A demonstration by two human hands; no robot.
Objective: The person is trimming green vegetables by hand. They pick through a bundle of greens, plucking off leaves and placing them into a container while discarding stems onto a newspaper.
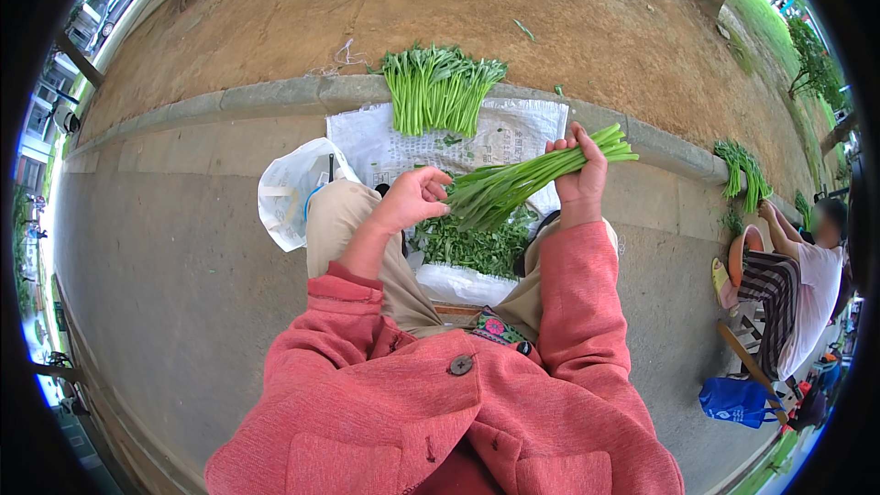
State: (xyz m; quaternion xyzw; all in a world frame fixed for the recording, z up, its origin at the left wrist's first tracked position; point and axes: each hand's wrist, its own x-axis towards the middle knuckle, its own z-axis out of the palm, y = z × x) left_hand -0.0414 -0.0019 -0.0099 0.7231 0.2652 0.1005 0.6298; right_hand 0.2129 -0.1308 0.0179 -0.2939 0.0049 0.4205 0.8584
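Note:
A bunch of long leafy green stems [522, 185] lies aslant in my right hand [581, 170], whose fingers are wrapped round it near the pale cut ends. Its leafy tips point left and down, toward my left hand [414, 199]. That hand is beside the leaves with loosely bent fingers and a gap between thumb and fingertips; nothing shows in it. Beneath the bunch, between my knees, is a pile of loose green leaves [477, 249]. Farther off, a row of the same leafy stems [442, 96] rests across the far edge of a white woven sack [367, 136] and the kerb.
A white plastic bag [286, 191] stands open by my left knee. Past the sack runs a stone kerb [275, 96] with bare soil behind it. At the right, another person [807, 266] sits beside an orange basin [747, 252], more green bunches [741, 170] and a blue bag [736, 401].

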